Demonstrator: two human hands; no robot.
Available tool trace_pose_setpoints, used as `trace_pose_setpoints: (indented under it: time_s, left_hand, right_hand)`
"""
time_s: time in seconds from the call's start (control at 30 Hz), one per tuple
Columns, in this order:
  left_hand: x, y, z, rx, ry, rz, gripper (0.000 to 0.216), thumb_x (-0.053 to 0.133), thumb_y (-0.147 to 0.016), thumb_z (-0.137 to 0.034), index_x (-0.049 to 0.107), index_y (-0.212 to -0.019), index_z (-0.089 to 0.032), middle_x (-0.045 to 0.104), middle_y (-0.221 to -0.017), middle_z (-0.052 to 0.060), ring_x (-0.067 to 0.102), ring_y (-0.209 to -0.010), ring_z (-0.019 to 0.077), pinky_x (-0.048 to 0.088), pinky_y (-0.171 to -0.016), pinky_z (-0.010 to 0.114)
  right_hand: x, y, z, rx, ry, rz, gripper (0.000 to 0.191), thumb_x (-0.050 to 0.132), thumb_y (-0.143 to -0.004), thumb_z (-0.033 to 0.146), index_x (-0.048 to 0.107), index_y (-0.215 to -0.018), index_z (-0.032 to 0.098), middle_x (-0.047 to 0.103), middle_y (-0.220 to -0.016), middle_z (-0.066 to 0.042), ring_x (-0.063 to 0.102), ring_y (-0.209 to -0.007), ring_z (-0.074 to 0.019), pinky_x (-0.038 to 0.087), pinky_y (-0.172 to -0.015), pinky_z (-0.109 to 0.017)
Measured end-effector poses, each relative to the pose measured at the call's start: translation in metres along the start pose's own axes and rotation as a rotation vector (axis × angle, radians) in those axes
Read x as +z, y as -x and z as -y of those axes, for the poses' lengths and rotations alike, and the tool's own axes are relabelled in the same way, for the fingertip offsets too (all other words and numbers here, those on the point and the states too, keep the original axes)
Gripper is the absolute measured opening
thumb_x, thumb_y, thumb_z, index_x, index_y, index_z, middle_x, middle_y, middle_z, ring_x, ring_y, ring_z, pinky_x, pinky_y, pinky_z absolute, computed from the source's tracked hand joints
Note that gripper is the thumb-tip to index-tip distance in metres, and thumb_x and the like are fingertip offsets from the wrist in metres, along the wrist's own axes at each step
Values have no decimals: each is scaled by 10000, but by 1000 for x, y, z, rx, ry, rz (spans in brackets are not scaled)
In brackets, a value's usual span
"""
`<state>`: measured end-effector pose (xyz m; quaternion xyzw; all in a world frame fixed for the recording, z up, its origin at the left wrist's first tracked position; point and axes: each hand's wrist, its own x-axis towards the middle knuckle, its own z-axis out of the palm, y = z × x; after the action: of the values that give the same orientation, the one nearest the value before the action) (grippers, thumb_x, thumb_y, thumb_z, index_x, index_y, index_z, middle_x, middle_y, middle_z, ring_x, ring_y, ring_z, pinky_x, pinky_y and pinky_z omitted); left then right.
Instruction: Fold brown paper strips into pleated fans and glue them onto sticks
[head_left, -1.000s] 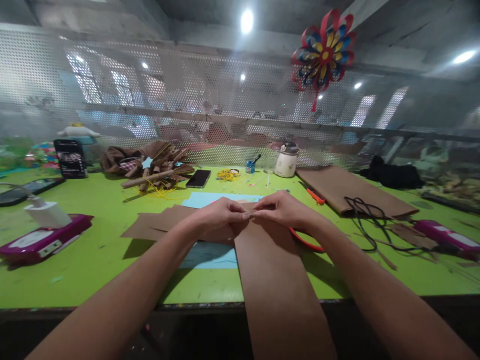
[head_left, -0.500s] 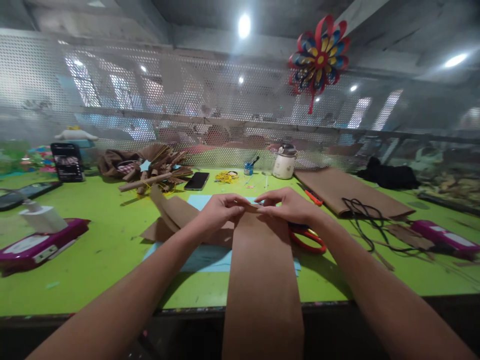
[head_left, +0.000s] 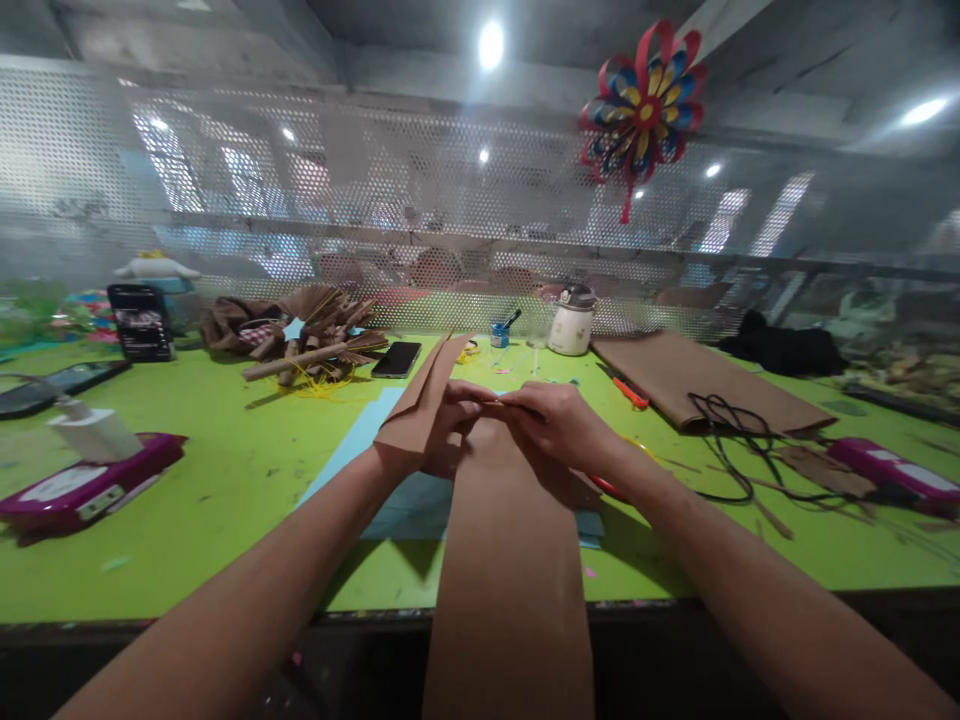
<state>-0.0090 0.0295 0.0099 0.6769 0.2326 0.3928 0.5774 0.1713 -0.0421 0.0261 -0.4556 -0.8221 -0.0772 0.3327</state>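
A long strip of brown kraft paper [head_left: 514,560] runs from my fingers down over the table's front edge. My left hand [head_left: 457,415] pinches its far edge on the left, and my right hand [head_left: 551,415] pinches the same edge just beside it. Another folded piece of brown paper [head_left: 424,400] stands up tilted over my left wrist. Under the hands lie light blue sheets [head_left: 405,505]. Red-handled scissors [head_left: 611,488] are mostly hidden behind my right forearm.
On the green table [head_left: 247,520], a brown paper bundle [head_left: 322,335], a phone [head_left: 396,360] and a white flask [head_left: 572,320] stand behind. An orange cutter [head_left: 628,391], folded brown paper [head_left: 697,385] and black cord [head_left: 731,430] lie right; a purple power strip [head_left: 97,485] lies left.
The loose brown paper on the left has swung up from the table and now stands over my left wrist. Both hands still pinch the strip's far edge. The scissors are more covered.
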Motion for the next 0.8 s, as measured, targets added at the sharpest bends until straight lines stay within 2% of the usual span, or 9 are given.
trace_pose_setpoints:
  time_s: [0.13,0.23,0.3,0.37,0.43,0.53,0.67,0.8]
  left_hand:
    - [3,1,-5,-58,78,-25,152,625,-650,-153,677,-792,-152,667,-728,24,581,-682,127,434,-654,252]
    - [3,0,-3,-89,59,-29,172,649,-639,-164,685,-807,-149,681,-748,39,598,-725,156,441,-711,292]
    - [2,0,0,-77,47,-28,183,656,-646,-183,686,-824,-156,683,-763,41,600,-740,163,440,-728,304]
    - [1,0,2,-61,35,-5,182,659,-655,-201,688,-830,-162,684,-808,45,599,-775,169,437,-753,306]
    - [1,1,2,-53,33,12,169,658,-660,-205,689,-823,-167,682,-847,45,596,-812,173,429,-784,307]
    - [3,1,2,-61,58,12,151,664,-648,-190,689,-795,-170,680,-829,37,592,-831,173,416,-817,313]
    - [4,1,2,-95,98,66,138,658,-662,-230,692,-790,-190,676,-802,26,589,-808,165,421,-782,307]
    - [3,2,-4,-144,17,75,124,646,-659,-223,700,-766,-188,661,-724,22,561,-686,135,412,-638,252]
  right_hand:
    - [0,0,4,35,-164,-16,232,506,-805,239,651,-964,153,643,-803,-58,555,-704,-129,398,-658,-235]
    - [-2,-2,3,189,-303,32,286,483,-819,354,665,-847,135,623,-729,-40,523,-649,-120,380,-598,-223]
    - [-3,-3,0,322,-349,114,402,415,-839,423,632,-683,123,518,-564,-2,428,-526,-94,309,-490,-214]
    - [-4,-3,-2,400,-382,205,459,388,-837,463,553,-573,126,382,-488,30,312,-465,-72,223,-435,-214]
    - [-6,-4,-4,406,-414,268,455,403,-821,486,514,-559,131,330,-496,40,267,-470,-65,193,-429,-214]
    - [-10,-3,-5,365,-453,318,424,419,-813,486,545,-617,132,353,-529,35,273,-490,-68,205,-441,-214]
    - [-15,-2,-5,377,-487,318,375,467,-791,459,580,-659,127,392,-549,27,292,-496,-69,225,-450,-215]
    - [-16,-2,-3,441,-521,299,349,508,-762,441,566,-634,122,379,-532,33,287,-483,-64,218,-440,-210]
